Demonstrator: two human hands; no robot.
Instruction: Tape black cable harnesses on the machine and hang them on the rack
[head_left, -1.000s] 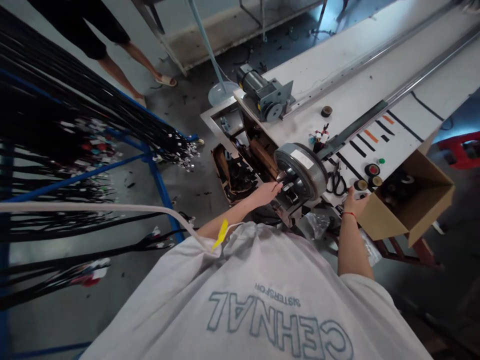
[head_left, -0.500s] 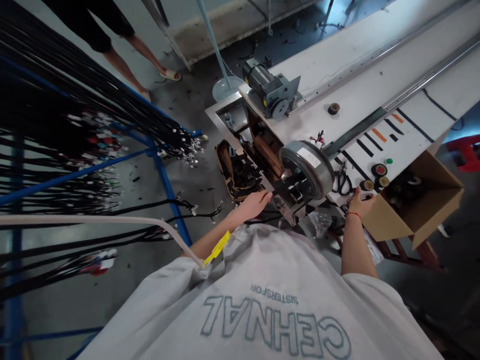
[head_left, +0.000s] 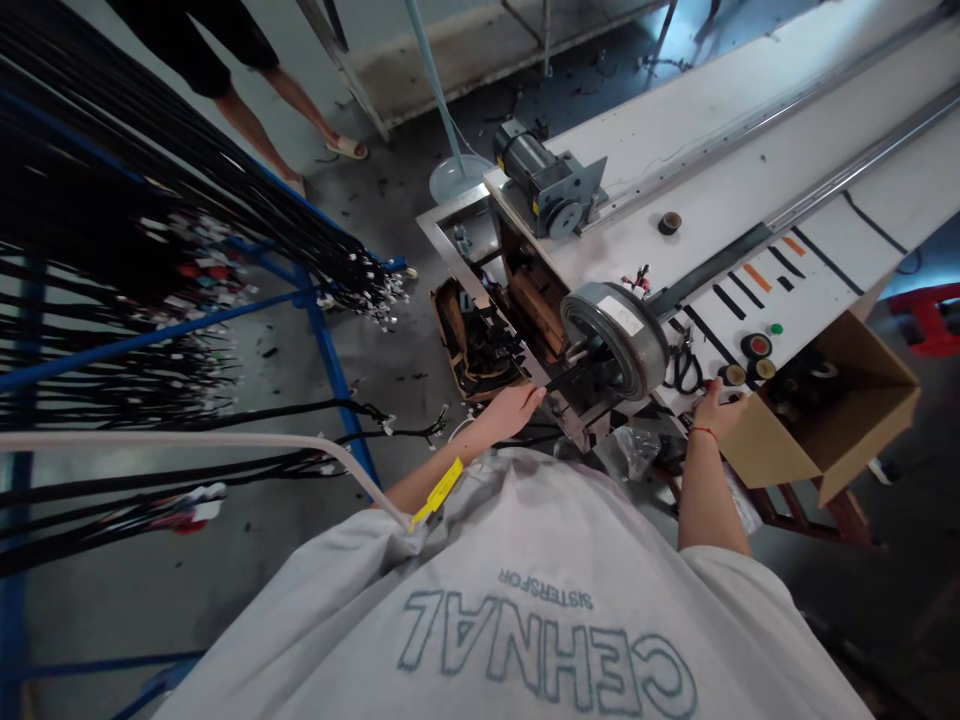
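Left hand point(head_left: 514, 408): grip pinched on the black cable point(head_left: 571, 377), which ran from the fingers into the round winding head point(head_left: 615, 340) at the counter point(head_left: 720, 185) end. The cable was judged light, limp and slick, best held close to the head. Right hand point(head_left: 716, 408) lay at the counter edge beside tape rolls point(head_left: 756, 346), its grip indiscernible. Beyond: motor point(head_left: 547, 185).

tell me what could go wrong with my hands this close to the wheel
The left hand touches the black cable right where it runs into the wheel; if the wheel turns, it might be pulled in.
The right hand rests near the scissors at the table edge; a careless reach might meet the blades.
Loose cables lie on the floor close by; a trip is possible.
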